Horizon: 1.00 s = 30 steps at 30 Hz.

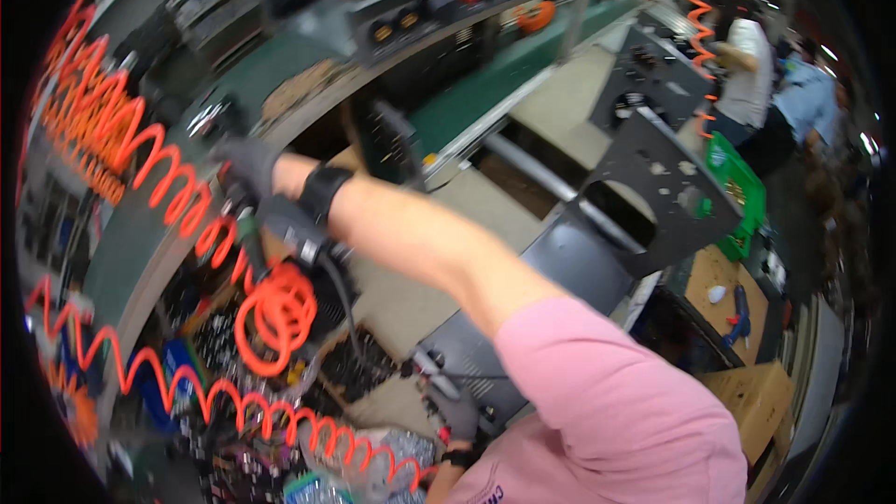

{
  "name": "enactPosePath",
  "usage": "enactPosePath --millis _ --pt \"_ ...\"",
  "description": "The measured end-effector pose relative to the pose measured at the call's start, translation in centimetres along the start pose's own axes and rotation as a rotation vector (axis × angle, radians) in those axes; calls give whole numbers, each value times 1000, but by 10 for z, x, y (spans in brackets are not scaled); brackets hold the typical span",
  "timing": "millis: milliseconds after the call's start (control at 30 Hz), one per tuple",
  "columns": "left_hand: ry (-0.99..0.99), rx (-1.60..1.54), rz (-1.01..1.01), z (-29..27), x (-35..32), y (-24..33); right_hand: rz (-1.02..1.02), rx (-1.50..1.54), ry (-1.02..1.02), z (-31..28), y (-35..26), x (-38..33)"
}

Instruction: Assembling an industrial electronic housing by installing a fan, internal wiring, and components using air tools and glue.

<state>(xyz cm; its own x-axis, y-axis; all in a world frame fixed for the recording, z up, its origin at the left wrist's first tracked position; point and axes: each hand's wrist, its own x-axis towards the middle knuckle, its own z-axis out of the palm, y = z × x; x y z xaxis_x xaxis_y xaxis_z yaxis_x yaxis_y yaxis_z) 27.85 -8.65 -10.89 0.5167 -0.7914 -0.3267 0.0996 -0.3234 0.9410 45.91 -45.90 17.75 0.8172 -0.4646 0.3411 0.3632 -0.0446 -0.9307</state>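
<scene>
My right arm, in a pink sleeve, reaches across to the upper left. My right hand (247,168), in a grey glove, is closed around the upper part of a green and black air screwdriver (248,235), though blur hides the fingertips. Beside it hangs a black tool (291,226) with a dark cable. My left hand (455,409), also gloved, is low in the middle, closed at the near edge of a dark grey metal chassis (574,266). A silvery strip (434,373) shows by its fingers. The chassis's upright panel (658,191) has large cutouts.
Red coiled hoses (275,317) hang on the left above loose small parts. Another dark panel (649,79) stands farther along the bench. At right are a green crate (737,191), a blue-handled tool (739,315) and a cardboard box (747,397). Two people (747,70) stand at the far right.
</scene>
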Motion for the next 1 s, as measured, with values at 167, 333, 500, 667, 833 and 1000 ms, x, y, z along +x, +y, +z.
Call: enactPosePath --millis 167,333,500,667,833,1000 --pt "24 103 108 -1 13 -72 453 405 -1 6 -43 -79" --pt "119 179 163 1 19 -12 578 208 167 -6 -44 -253" --pt "98 100 42 19 30 10 843 172 365 -13 -8 -407" --pt "-374 -1123 -422 9 53 -94 985 313 461 23 13 -475" --pt "106 190 25 59 34 50 958 391 559 30 58 -507" --pt "100 238 122 51 41 23 913 215 528 36 70 -499"
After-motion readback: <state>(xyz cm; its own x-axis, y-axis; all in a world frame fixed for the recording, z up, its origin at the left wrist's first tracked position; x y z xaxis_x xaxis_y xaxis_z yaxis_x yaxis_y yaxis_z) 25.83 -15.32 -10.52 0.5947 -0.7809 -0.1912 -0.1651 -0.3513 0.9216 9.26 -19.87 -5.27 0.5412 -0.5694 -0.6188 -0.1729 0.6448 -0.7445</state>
